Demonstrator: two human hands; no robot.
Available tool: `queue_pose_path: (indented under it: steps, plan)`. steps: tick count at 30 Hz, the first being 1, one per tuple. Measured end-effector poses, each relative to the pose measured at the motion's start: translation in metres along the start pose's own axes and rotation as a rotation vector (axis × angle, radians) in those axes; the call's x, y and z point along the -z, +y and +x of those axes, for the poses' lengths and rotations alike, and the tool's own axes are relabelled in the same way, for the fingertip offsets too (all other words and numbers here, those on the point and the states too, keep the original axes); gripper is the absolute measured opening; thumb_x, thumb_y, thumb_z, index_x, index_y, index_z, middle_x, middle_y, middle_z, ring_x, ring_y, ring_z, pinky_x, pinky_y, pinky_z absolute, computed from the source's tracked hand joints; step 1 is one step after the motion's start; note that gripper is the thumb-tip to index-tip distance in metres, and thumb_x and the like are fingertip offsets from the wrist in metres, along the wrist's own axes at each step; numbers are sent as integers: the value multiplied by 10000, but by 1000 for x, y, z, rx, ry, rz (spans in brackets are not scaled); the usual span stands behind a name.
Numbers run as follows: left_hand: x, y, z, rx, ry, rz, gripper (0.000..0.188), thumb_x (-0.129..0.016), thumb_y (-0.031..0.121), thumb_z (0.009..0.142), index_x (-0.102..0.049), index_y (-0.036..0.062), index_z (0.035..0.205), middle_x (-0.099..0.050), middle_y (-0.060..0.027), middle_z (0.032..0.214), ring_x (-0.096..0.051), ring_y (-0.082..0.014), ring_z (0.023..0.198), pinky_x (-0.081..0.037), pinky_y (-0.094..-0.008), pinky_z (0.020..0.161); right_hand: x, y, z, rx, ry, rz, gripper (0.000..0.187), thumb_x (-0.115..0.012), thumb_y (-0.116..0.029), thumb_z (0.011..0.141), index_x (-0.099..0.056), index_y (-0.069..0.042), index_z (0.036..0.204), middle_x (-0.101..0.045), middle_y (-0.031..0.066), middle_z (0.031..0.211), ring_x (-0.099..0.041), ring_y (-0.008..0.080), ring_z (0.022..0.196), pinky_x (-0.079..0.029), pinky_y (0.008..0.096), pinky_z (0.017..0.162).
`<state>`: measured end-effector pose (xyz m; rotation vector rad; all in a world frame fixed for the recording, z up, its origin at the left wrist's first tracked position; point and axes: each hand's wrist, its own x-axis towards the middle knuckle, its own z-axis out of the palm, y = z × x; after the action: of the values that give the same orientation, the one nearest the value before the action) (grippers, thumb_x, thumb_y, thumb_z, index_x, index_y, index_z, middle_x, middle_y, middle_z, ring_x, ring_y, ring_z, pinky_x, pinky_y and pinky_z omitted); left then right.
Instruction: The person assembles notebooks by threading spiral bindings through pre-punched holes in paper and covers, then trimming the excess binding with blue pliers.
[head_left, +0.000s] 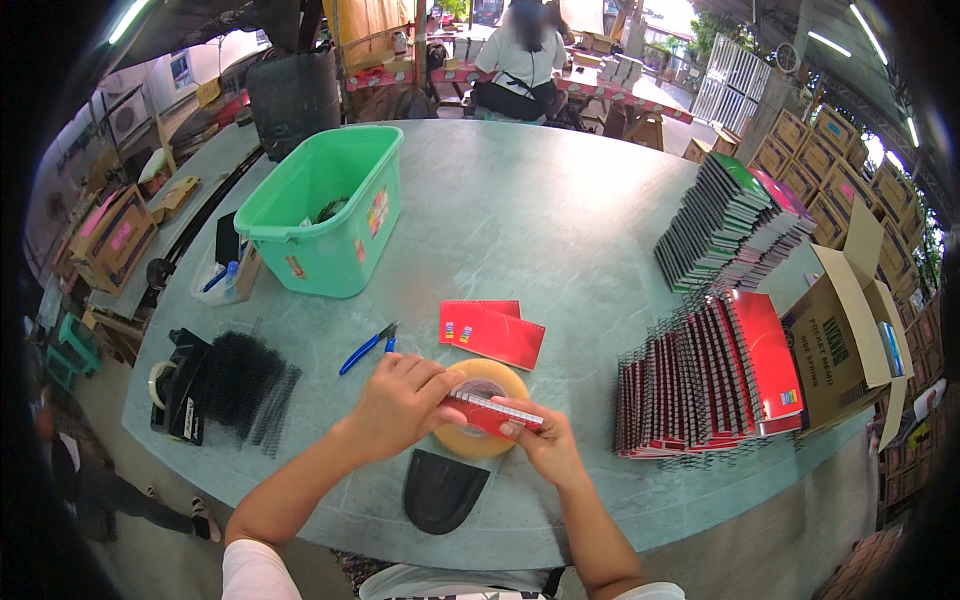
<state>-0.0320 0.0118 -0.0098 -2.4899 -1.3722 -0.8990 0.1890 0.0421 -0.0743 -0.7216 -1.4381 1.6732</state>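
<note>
Between my two hands is a small red notepad [482, 412], its row of punched holes along the upper edge. My left hand [402, 398] is closed on its left end, and my right hand [540, 440] pinches the right end. Directly beneath lies a wide roll of yellowish tape [508, 383]. Two flat red notepads [497, 333] rest just beyond the roll. Blue-handled pliers [366, 350] lie left of them. A black rounded pad [444, 491] is on the table nearer to me. Whether a wire coil sits in the held notepad is too small to tell.
Black spiral coils [245, 385] lie beside a black tape dispenser [183, 388] at left. A green bin [345, 262] stands behind them. At right are stacked red spiral notepads [690, 385], dark spiral notebooks [725, 220] and an open carton [840, 345]. A person [522, 65] sits beyond the table.
</note>
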Motion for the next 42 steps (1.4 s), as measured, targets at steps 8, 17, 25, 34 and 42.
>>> queue_pose_path:
  steps: [8, 17, 25, 34, 42]
  plan:
    - [15, 1, -1, 278, -459, -157, 217, -658, 286, 792, -616, 78, 840, -593, -43, 835, -556, -224, 792, -404, -363, 718, -3, 2, 0, 75, -18, -63, 244, -611, -1, 846, -653, -43, 1083, -650, 58, 1092, -576, 127, 1000, -445, 268, 890]
    - [6, 12, -8, 94, 62, -83, 225, -649, 284, 794, -597, 65, 804, -566, -62, 792, -524, -241, 773, -404, -363, 704, -5, 3, 1, 161, -27, -127, 231, -586, 19, 852, -653, -43, 1065, -650, 51, 1086, -587, 132, 992, -447, 265, 886]
    - [5, 9, -14, 92, -89, -149, 238, -682, 268, 775, -602, 51, 832, -575, -87, 756, -537, -269, 783, -403, -373, 712, -11, 4, 0, 167, -24, -179, 241, -624, 19, 828, -646, -13, 1065, -659, 70, 1056, -590, 133, 965, -465, 265, 863]
    - [-29, 48, -82, 411, -88, -186, 411, -759, 250, 695, -562, 17, 971, -542, -140, 894, -528, -290, 819, -431, -375, 691, -16, -10, -2, 172, 34, -158, 245, -662, -21, 820, -655, -31, 1065, -669, 32, 1004, -592, 89, 903, -462, 228, 798]
    - [39, 33, -57, 642, 113, -364, 513, -740, 96, 690, -487, 43, 1134, -531, -132, 936, -549, -261, 862, -464, -347, 747, -24, -14, 2, 117, 82, -202, 200, -668, -26, 820, -674, -17, 1019, -684, 51, 962, -600, 85, 854, -485, 227, 769]
